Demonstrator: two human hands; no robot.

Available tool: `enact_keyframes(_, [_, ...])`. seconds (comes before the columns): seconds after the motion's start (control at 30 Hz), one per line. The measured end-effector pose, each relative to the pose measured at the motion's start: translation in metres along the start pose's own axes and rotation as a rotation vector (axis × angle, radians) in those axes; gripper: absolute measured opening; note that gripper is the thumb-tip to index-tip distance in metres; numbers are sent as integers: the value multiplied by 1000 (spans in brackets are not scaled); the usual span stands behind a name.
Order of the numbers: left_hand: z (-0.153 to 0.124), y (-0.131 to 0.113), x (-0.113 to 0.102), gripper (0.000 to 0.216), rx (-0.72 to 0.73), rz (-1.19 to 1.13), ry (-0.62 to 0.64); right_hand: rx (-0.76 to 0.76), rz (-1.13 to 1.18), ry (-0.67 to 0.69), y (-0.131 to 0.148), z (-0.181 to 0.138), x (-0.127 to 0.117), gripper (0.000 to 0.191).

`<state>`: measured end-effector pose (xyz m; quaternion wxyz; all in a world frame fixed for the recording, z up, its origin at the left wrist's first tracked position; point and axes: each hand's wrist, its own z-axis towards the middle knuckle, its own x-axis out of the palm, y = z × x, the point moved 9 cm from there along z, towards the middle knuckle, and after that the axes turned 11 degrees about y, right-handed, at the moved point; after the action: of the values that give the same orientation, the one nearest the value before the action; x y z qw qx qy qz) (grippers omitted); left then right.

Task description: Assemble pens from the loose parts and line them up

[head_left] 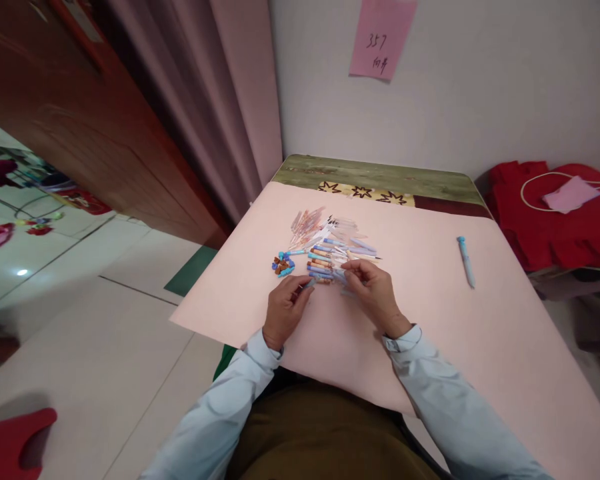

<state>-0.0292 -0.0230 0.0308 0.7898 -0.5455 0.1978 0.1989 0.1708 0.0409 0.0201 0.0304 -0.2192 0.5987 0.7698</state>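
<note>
My left hand [286, 308] is closed in a pinch on a small pale blue pen part, at the near edge of the pen pieces. Opposite it, my right hand [374, 293] has thumb and forefinger together over the right side of the same pieces; what they hold is too small to make out. Between and beyond my hands lie several pen barrels [320, 259] with blue, orange and brown ends. Behind these, thin pinkish sticks [307, 227] and pale clear tubes [347, 228] are spread out. Small blue and brown caps [282, 264] form a heap at the left.
One whole blue pen [465, 262] lies apart on the right of the pink-covered table [450, 333]. A grey wall with a pink note [383, 40] rises behind. Red cloth [560, 220] is at the right; a curtain [230, 87] and wooden door [90, 127] are at the left.
</note>
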Motion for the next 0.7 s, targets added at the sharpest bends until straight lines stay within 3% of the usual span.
enact_keyframes(0.23, [-1,14,4,13,-98,-39,35,-79,-176,11,16,-3,2,17])
enact_keyframes(0.37, [-1,12,5,13,-90,-35,28,-61,-304,-89,16,-3,-9,19])
enact_keyframes(0.47, [-1,11,5,15,-82,-46,21,-20,-273,-123,9,-3,-17,21])
enact_keyframes(0.53, [-1,12,4,16,-83,-55,17,-25,-250,-57,9,-2,-13,20])
enact_keyframes(0.7, [-1,12,2,16,-96,-58,0,-172,-367,273,23,-7,23,12])
